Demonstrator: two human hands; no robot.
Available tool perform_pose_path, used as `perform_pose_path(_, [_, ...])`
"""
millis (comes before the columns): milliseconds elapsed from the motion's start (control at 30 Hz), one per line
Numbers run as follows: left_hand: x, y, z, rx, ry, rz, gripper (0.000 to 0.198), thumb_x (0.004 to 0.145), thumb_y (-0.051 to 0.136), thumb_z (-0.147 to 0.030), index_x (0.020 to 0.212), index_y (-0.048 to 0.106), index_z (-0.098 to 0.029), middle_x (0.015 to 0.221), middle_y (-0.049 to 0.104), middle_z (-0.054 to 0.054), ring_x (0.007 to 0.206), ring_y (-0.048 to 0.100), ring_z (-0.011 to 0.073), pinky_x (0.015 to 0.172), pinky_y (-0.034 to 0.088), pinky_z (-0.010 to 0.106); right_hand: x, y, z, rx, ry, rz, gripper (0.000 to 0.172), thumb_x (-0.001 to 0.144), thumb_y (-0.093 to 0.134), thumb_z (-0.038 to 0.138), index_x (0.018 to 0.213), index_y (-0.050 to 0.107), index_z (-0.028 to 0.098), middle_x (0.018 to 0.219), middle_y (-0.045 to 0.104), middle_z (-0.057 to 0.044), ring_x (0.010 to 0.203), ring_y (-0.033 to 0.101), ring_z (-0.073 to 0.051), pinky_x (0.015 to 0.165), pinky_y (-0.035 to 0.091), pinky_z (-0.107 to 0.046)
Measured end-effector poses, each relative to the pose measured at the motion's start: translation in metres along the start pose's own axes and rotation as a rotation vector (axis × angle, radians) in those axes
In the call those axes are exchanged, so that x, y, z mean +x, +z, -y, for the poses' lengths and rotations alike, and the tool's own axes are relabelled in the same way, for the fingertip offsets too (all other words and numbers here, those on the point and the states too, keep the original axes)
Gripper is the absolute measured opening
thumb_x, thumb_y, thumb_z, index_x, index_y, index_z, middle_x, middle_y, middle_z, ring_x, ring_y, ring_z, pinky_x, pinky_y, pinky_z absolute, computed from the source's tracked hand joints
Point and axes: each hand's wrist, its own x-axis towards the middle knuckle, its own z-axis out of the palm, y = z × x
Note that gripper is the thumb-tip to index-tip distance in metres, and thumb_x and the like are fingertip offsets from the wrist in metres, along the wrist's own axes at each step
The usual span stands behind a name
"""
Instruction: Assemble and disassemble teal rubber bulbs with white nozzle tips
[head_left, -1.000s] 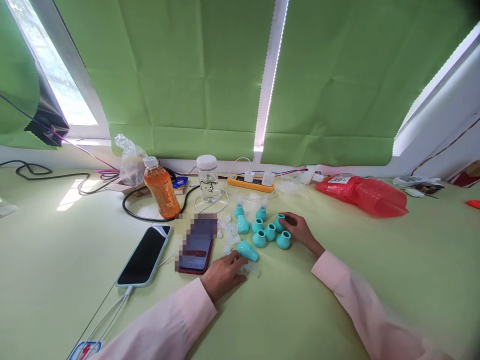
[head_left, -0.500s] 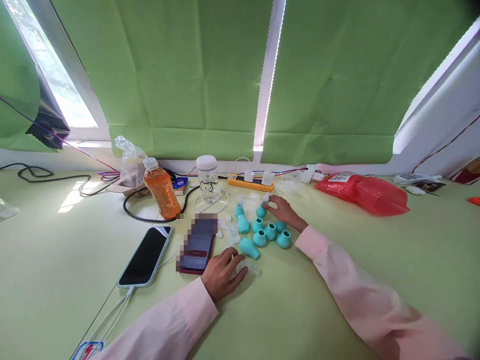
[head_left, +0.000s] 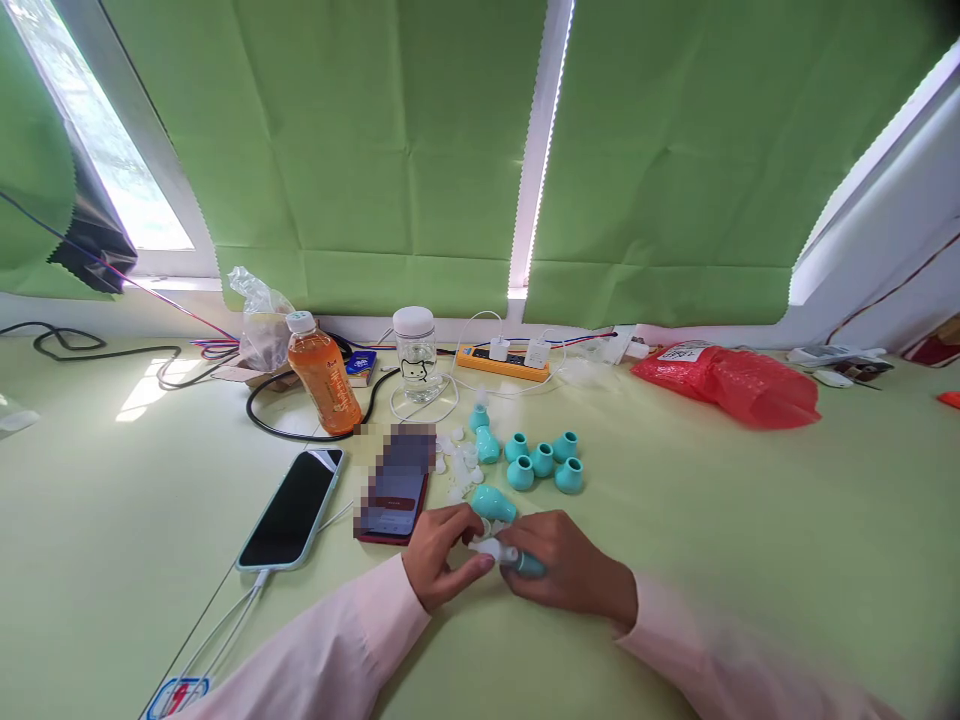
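My right hand (head_left: 566,562) is closed around a small turquoise bottle (head_left: 531,565) lying tilted on its side, a white tip pointing left. My left hand (head_left: 450,555) faces it, thumb and fingers curled around a translucent white plastic piece (head_left: 486,546) that meets the bottle's tip. Just beyond the hands lies another turquoise bottle (head_left: 493,503) on its side. A group of small turquoise bottles (head_left: 541,460) with open mouths stands farther back. Left of them, one bottle lies tipped (head_left: 487,445) and another (head_left: 478,418) stands with a whitish top. Loose translucent pieces (head_left: 459,465) are scattered beside them.
Two phones lie to the left, one dark red-edged (head_left: 394,500) and one pale-cased with cables (head_left: 291,512). Behind stand an orange drink bottle (head_left: 324,375), a clear jar (head_left: 416,365) and an orange power strip (head_left: 502,364). A red plastic package (head_left: 727,385) lies at right.
My right hand has come back from the far bottles with a white-tipped turquoise bottle, meeting my left hand. My left hand's fingers have closed around the translucent piece.
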Motion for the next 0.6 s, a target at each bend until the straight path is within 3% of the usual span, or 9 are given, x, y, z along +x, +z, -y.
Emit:
perform_pose_path(67, [0.002,0.004,0.000,-0.048,-0.070,0.110,0.034,0.079,0.037,-0.040,0.060,0.048,-0.015,0.051,0.041,0.000,0.047,0.037,0.0096,0.046,0.027,0.022,-0.003,0.012,0.000,0.009,0.001,0.004,0.011,0.072,0.048,0.020,0.077,0.058,0.022,0.056,0.058,0.000,0.049,0.052,-0.014,0.045,0.037,-0.024])
perform_pose_path(167, [0.006,0.009,0.002,-0.300,-0.296,0.218,0.045,0.081,0.032,-0.044,0.049,0.042,-0.015,0.041,0.034,-0.003,0.039,0.030,0.0067,0.040,0.023,0.020,-0.007,0.021,-0.001,0.087,0.060,-0.056,0.014,0.074,0.047,0.022,0.085,0.056,0.022,0.059,0.060,-0.001,0.051,0.053,-0.014,0.047,0.039,-0.025])
perform_pose_path(233, [0.009,0.008,0.005,-0.527,-0.490,0.214,0.052,0.080,0.025,-0.052,0.044,0.036,-0.016,0.036,0.029,-0.004,0.033,0.025,0.0055,0.035,0.018,0.020,-0.010,0.023,-0.001,0.098,0.057,-0.095,0.017,0.075,0.048,0.023,0.090,0.055,0.022,0.062,0.060,-0.002,0.054,0.054,-0.015,0.050,0.041,-0.027])
perform_pose_path(300, [0.011,0.005,0.009,-0.654,-0.604,0.120,0.054,0.079,0.020,-0.055,0.044,0.034,-0.016,0.034,0.027,-0.005,0.031,0.022,0.0049,0.033,0.015,0.020,-0.013,0.023,-0.002,0.077,0.025,-0.120,0.019,0.074,0.049,0.024,0.092,0.055,0.022,0.063,0.061,-0.003,0.055,0.055,-0.016,0.051,0.042,-0.028])
perform_pose_path(400, [0.014,-0.002,0.015,-0.537,-0.531,-0.133,0.037,0.075,0.041,-0.049,0.062,0.046,-0.014,0.043,0.033,-0.006,0.038,0.028,0.0047,0.037,0.021,0.017,-0.016,0.024,-0.002,0.075,0.019,-0.174,0.025,0.073,0.052,0.023,0.098,0.054,0.023,0.067,0.062,-0.003,0.059,0.056,-0.017,0.054,0.043,-0.029])
perform_pose_path(467, [0.015,-0.005,0.019,-0.368,-0.452,-0.232,0.026,0.069,0.055,-0.037,0.079,0.049,-0.014,0.052,0.037,-0.007,0.044,0.034,0.0050,0.042,0.028,0.016,-0.018,0.026,-0.001,0.077,0.034,-0.208,0.029,0.072,0.054,0.024,0.101,0.052,0.024,0.071,0.063,-0.004,0.063,0.058,-0.018,0.057,0.044,-0.030])
perform_pose_path(600, [0.014,-0.002,0.023,-0.201,-0.394,-0.187,0.027,0.072,0.051,-0.023,0.099,0.047,-0.017,0.073,0.050,-0.001,0.057,0.047,0.0074,0.053,0.040,0.019,-0.021,0.031,-0.001,0.083,0.067,-0.217,0.029,0.075,0.052,0.027,0.103,0.051,0.023,0.076,0.062,-0.004,0.072,0.058,-0.018,0.063,0.046,-0.029])
